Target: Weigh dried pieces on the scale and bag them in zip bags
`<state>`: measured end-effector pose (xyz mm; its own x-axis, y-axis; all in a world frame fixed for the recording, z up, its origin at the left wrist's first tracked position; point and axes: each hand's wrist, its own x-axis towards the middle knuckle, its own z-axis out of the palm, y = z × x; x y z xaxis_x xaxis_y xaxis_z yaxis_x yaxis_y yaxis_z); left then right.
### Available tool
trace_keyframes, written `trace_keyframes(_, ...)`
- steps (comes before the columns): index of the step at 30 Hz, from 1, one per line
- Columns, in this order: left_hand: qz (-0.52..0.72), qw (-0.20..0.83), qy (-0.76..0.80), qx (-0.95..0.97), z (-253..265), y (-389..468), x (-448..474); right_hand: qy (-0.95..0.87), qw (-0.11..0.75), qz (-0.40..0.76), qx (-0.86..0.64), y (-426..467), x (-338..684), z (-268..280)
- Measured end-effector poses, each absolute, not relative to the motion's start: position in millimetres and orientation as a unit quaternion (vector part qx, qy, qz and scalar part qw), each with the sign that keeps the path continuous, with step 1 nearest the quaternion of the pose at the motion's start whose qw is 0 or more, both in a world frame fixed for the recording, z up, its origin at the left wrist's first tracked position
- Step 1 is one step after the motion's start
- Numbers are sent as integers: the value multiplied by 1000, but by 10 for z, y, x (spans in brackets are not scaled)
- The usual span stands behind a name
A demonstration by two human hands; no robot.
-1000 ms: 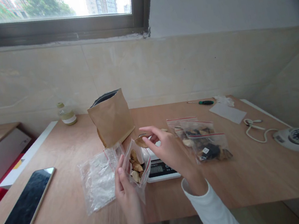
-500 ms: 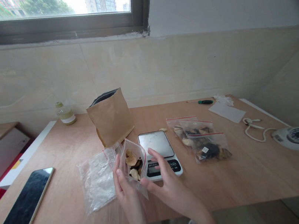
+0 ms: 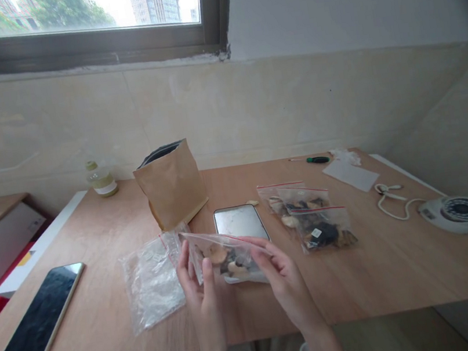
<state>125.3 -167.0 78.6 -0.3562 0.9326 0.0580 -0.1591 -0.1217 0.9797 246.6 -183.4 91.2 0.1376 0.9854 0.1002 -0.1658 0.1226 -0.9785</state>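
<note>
A clear zip bag [image 3: 229,261] with brown, dark and pale dried pieces in it is stretched between my two hands. My left hand [image 3: 200,289] grips its left end, thumb in front. At the upper right corner, my right hand [image 3: 281,274] pinches the bag's edge. Behind and partly under the bag lies a kitchen scale [image 3: 241,221] with a metal plate; its display is hidden. Flat plastic bags [image 3: 153,284] lie just left of my left hand. Several filled zip bags [image 3: 325,229] overlap to the right of the scale.
A brown paper bag [image 3: 172,187] stands with its top open behind the flat bags. A phone [image 3: 39,319] with a cable lies at left, a bottle [image 3: 101,179] at the back. A screwdriver [image 3: 317,159], white paper [image 3: 350,174] and a white round device [image 3: 455,214] are at right.
My right hand, spread apart beside the bag before, has closed on its right corner. The bag's mouth, gaping earlier, is now drawn out wide and flat in front of the scale.
</note>
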Motion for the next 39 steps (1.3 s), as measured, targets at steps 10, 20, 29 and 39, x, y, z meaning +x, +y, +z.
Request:
trace_keyframes(10, 571, 433, 502, 484, 613, -1453, 952, -440, 578, 529, -439, -1887, 2622, 787)
trace_keyframes(20, 566, 391, 527, 500, 605, -1466, 796, -372, 663, 364, -538, -1873, 3029, 641)
trace_keyframes(29, 616, 397, 463, 499, 780, -1435, 1122, -400, 638, 447, -483, -1693, 2734, 685)
trace_keyframes(39, 600, 420, 449, 512, 878, -1363, 1043, -323, 694, 413, -494, -1635, 2666, 706)
